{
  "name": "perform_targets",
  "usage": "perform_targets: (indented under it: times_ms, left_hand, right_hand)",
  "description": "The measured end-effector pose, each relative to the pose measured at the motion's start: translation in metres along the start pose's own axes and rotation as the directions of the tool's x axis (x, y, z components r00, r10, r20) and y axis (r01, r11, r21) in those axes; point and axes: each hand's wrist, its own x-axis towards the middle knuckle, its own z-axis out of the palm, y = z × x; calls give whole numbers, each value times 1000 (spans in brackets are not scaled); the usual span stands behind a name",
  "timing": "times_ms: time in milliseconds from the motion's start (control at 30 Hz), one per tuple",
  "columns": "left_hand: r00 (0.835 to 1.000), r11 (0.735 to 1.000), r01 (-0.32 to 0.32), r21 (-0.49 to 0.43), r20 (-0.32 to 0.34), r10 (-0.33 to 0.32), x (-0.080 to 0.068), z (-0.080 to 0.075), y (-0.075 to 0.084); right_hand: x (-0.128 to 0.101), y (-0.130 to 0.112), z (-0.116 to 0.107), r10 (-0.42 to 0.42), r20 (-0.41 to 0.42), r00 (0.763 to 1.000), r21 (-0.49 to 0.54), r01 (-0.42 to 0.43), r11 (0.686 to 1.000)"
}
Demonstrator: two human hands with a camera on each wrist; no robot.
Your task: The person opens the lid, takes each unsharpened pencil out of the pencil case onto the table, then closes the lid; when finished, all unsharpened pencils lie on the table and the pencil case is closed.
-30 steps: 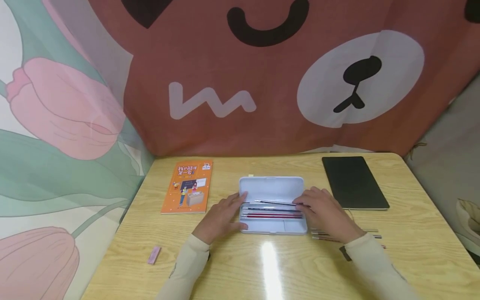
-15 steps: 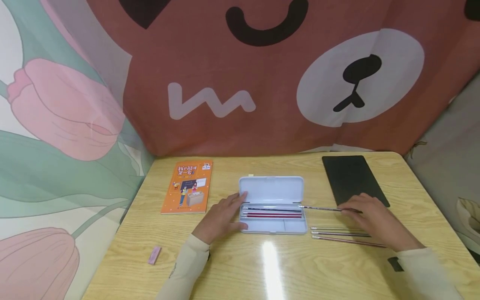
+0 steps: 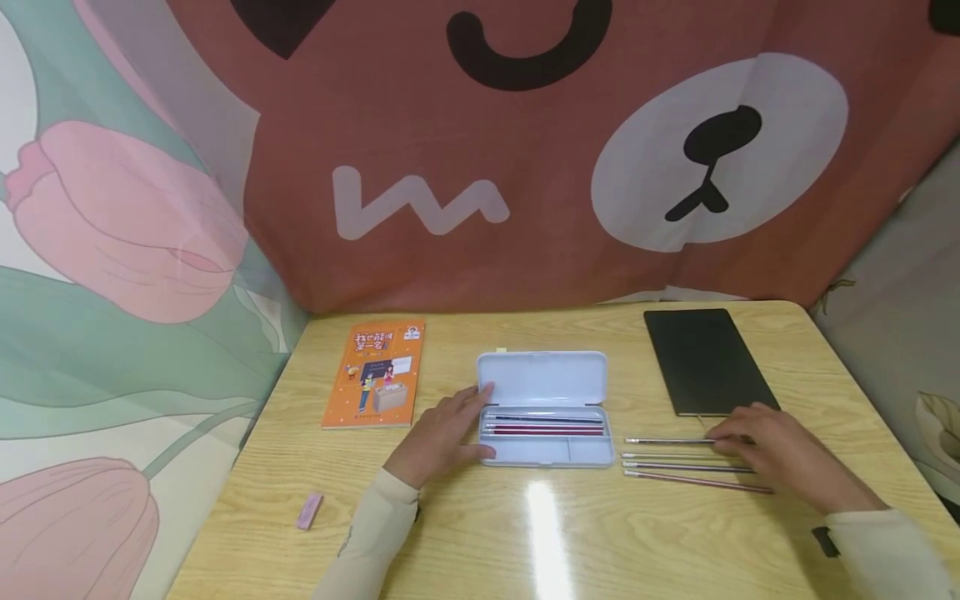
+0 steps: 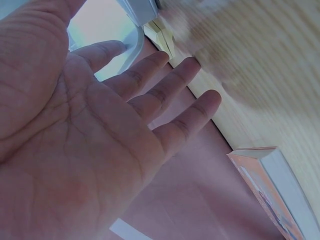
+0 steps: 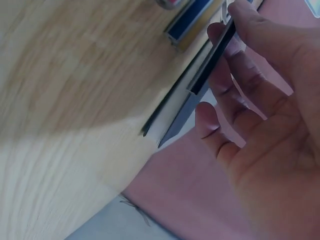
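Left hand (image 4: 85,120), palm to camera, by pale case (image 4: 100,22).
Fingers (image 4: 186,119) spread, mostly straight; one fingertip overlaps the case edge, contact unclear. Pale yellow item (image 4: 159,37) just beside case, partly hidden. Wood-grain tabletop (image 4: 270,75), orange-covered book (image 4: 287,182) near its edge, reddish cloth (image 4: 200,195) beyond.

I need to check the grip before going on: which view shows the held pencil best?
Right wrist: it shows the right hand pinching the pencil close up. Head shows it smaller, from its pale-tipped end to the hand; left wrist doesn't show it.
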Motion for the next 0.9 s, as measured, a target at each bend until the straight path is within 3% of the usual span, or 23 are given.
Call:
perform_targets:
  times_ms: [400,567,900]
  left_hand:
    - [1000,1000,4,-2,5,-4,0,-1,1]
    - [1000,1000,6,-10,6,-6,-1,-2,2]
    - [1000,1000,-1,-16,-4,1,-2,-3,2]
  right_hand:
    - [5,-4,5,50,76,996,-31,-48,998]
    - [10,-7,0,30,54,998,-39,-28,999]
    - [61,-51,4,-58,22,998,-30,58,998]
